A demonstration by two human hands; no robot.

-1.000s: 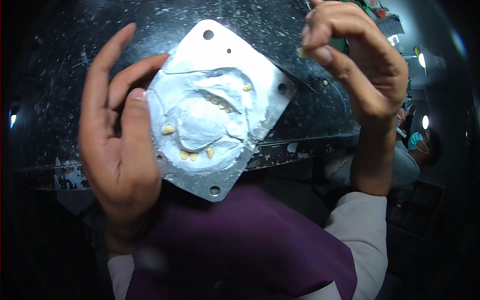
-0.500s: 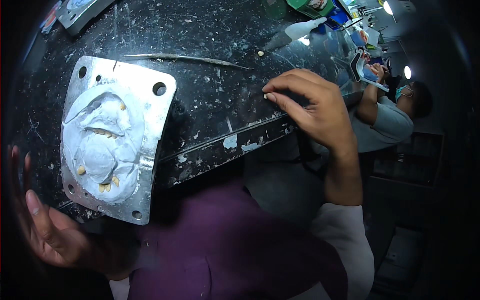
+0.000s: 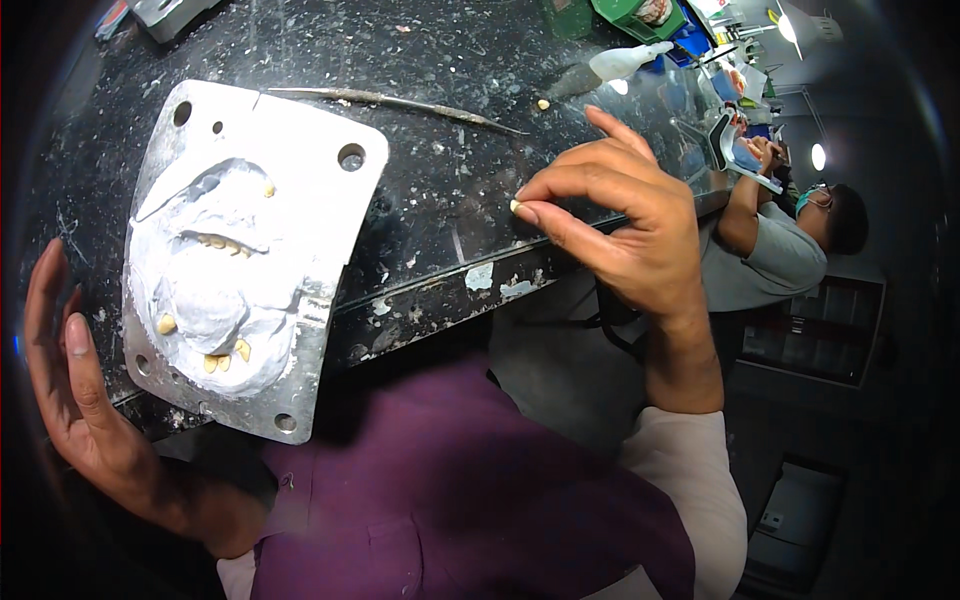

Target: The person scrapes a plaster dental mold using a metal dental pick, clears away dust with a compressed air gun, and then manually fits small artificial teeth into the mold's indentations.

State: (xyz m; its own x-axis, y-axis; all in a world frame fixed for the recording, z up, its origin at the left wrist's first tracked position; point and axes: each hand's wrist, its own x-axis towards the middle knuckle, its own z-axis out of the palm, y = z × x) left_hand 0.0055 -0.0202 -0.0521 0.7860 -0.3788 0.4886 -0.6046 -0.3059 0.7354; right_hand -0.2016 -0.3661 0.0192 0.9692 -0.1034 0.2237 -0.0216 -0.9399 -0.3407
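Note:
A metal dental flask half (image 3: 320,135) lies on the dark bench at the left, filled with white plaster (image 3: 205,300). Several yellowish artificial teeth (image 3: 217,363) are set in the plaster. Between thumb and index fingertips, my right hand (image 3: 630,215) pinches a small pale tooth (image 3: 516,206) over the bench near its front edge. My left hand (image 3: 95,410) is open beside the flask's left side, fingers apart and holding nothing. Beyond the flask rests a thin double-ended metal carver (image 3: 400,102). One loose tooth (image 3: 543,104) sits past the carver's right tip.
A white squeeze bottle (image 3: 625,62) lies on its side at the far right, near a green bin (image 3: 625,15). Another metal flask part (image 3: 165,12) is at the far left. To the right, a co-worker (image 3: 770,245) sits with hands on a similar piece.
My right hand has shifted slightly left with the tooth, its other fingers spreading more. The left hand has risen along the flask's side. The whole view has tilted a little.

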